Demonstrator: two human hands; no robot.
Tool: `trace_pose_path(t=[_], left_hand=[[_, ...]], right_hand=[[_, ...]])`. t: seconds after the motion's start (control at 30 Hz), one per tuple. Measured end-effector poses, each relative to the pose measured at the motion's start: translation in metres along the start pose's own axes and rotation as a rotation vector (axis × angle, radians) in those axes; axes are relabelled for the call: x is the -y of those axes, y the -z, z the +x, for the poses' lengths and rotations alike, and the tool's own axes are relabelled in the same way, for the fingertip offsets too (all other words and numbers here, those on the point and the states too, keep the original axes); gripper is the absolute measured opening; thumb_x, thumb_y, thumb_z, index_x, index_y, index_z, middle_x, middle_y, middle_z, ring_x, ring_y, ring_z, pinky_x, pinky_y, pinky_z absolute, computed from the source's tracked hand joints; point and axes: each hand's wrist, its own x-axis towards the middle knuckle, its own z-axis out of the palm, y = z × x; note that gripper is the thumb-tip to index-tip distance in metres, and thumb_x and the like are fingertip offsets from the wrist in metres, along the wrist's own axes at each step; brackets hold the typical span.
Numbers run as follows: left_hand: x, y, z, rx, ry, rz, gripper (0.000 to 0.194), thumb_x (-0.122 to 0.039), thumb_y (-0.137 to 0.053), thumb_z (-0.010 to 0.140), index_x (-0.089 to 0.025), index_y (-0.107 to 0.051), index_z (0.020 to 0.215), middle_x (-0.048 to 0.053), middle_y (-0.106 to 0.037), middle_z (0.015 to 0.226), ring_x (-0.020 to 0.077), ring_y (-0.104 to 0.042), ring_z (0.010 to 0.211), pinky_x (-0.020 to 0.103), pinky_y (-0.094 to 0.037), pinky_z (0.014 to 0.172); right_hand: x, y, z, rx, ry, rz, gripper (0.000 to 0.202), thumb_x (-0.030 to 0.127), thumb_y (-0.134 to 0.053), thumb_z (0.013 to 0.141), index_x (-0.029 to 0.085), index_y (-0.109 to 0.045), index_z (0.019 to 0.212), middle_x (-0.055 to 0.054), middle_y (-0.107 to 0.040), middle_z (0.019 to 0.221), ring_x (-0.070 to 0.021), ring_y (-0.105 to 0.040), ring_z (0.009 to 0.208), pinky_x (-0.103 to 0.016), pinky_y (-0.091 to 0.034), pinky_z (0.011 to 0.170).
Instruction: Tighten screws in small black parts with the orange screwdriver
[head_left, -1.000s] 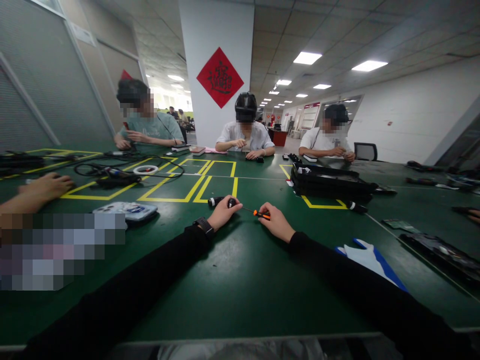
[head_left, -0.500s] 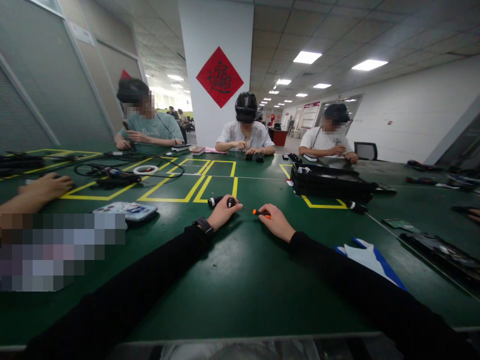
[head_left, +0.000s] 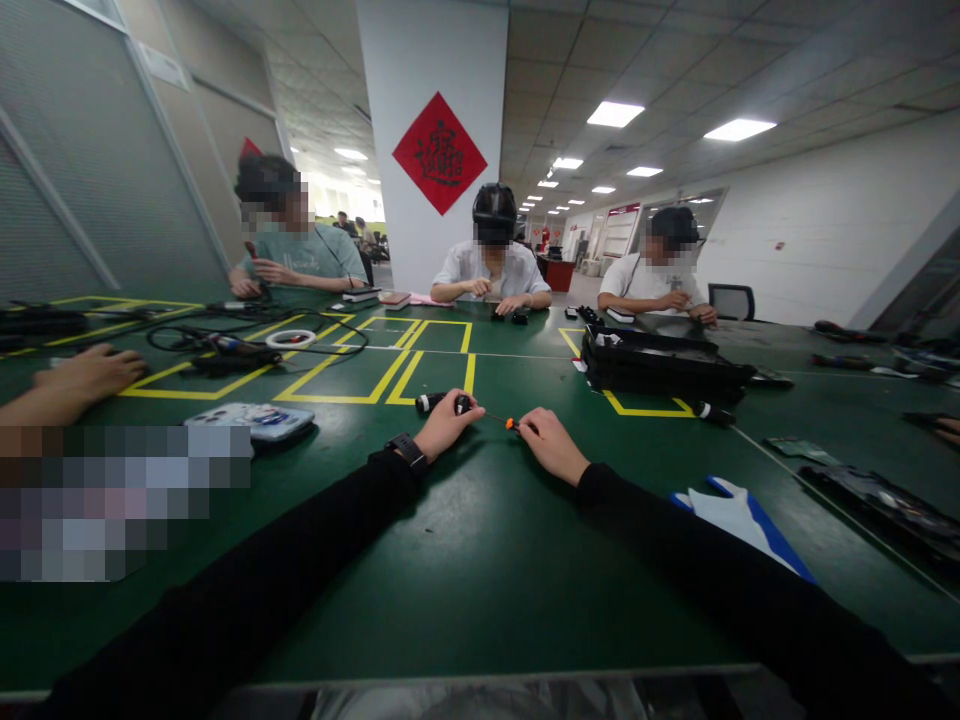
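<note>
Over the middle of the green table, my left hand is closed around a small black part with a shiny spot; its kind is too small to tell. My right hand grips a screwdriver by its orange and black handle, most of which the fingers cover. The thin shaft points left and its tip reaches the small part at my left fingertips. Just behind my left hand lies a black cylinder with a white band.
Stacked black trays stand right of centre, with a blue-and-white glove nearer. A patterned case lies left, beside another person's hand. Cables and yellow tape outlines cover the far left. Several people sit across the table.
The fingers of my right hand have shifted on the screwdriver, covering more of its handle. My left hand and the small part stay in place.
</note>
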Motion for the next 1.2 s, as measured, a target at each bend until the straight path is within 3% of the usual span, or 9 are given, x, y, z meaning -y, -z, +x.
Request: trace_pose_path(t=[0.17,0.3,0.43,0.57,0.8,0.93,1.2], left_hand=[[0.0004,-0.0003,0.0005,-0.010,-0.006,0.006,0.029,-0.041,-0.057,0.067,-0.018,-0.053,0.084,0.000,-0.054,0.080,0.0130,-0.049,0.076,0.026,-0.038,0.073],[0.0022,-0.0010,0.0011,-0.018,-0.005,0.016,0.028,-0.041,-0.057,0.067,-0.018,-0.053,0.083,-0.001,-0.054,0.079,0.0127,-0.049,0.075,0.026,-0.038,0.073],[0.0032,-0.0015,0.0012,-0.007,0.007,-0.013,0.027,-0.039,-0.056,0.068,-0.018,-0.053,0.084,-0.001,-0.054,0.078,0.0123,-0.049,0.073,0.026,-0.038,0.072],[0.0023,-0.0014,0.0007,-0.009,0.033,-0.029,0.026,-0.038,-0.056,0.068,-0.018,-0.053,0.084,-0.001,-0.054,0.077,0.0120,-0.049,0.071,0.025,-0.038,0.070],[0.0039,-0.0011,0.0017,-0.026,0.030,-0.036,0.026,-0.038,-0.056,0.068,-0.018,-0.053,0.084,-0.001,-0.054,0.077,0.0119,-0.049,0.070,0.025,-0.038,0.069],[0.0053,-0.0014,0.0020,-0.021,0.025,-0.019,0.027,-0.040,-0.056,0.067,-0.018,-0.053,0.083,-0.001,-0.054,0.078,0.0123,-0.049,0.072,0.026,-0.039,0.071],[0.0027,-0.0020,0.0009,-0.011,0.056,-0.053,0.026,-0.037,-0.055,0.068,-0.018,-0.052,0.085,-0.001,-0.054,0.077,0.0121,-0.050,0.071,0.026,-0.039,0.070]], right_hand=[[0.0031,0.0031,-0.0022,-0.011,0.005,0.047,0.008,0.023,-0.049,0.077,0.016,-0.053,0.081,-0.003,-0.053,0.082,-0.0146,-0.046,0.078,-0.027,-0.036,0.072],[0.0044,0.0042,-0.0038,0.014,0.006,0.098,0.015,0.022,-0.055,0.072,0.017,-0.050,0.086,-0.002,-0.053,0.083,-0.0136,-0.046,0.076,-0.026,-0.037,0.070],[0.0010,0.0012,-0.0026,-0.016,-0.017,0.034,0.014,0.027,-0.050,0.077,0.017,-0.053,0.087,-0.004,-0.055,0.085,-0.0154,-0.046,0.082,-0.028,-0.036,0.074],[-0.0024,-0.0012,-0.0003,-0.005,-0.020,-0.039,0.022,0.023,-0.039,0.083,0.016,-0.057,0.074,-0.006,-0.055,0.080,-0.0159,-0.045,0.082,-0.030,-0.034,0.078],[0.0029,0.0031,-0.0030,-0.013,0.023,0.009,0.008,0.022,-0.049,0.077,0.017,-0.053,0.081,-0.003,-0.053,0.082,-0.0149,-0.045,0.080,-0.027,-0.036,0.073],[0.0053,0.0032,-0.0043,0.012,0.005,0.062,0.015,0.023,-0.054,0.073,0.017,-0.050,0.086,-0.001,-0.054,0.083,-0.0135,-0.046,0.076,-0.025,-0.036,0.068],[0.0011,0.0001,-0.0003,0.029,-0.007,0.000,0.023,0.024,-0.039,0.084,0.016,-0.058,0.073,-0.005,-0.055,0.080,-0.0149,-0.046,0.081,-0.029,-0.034,0.077]])
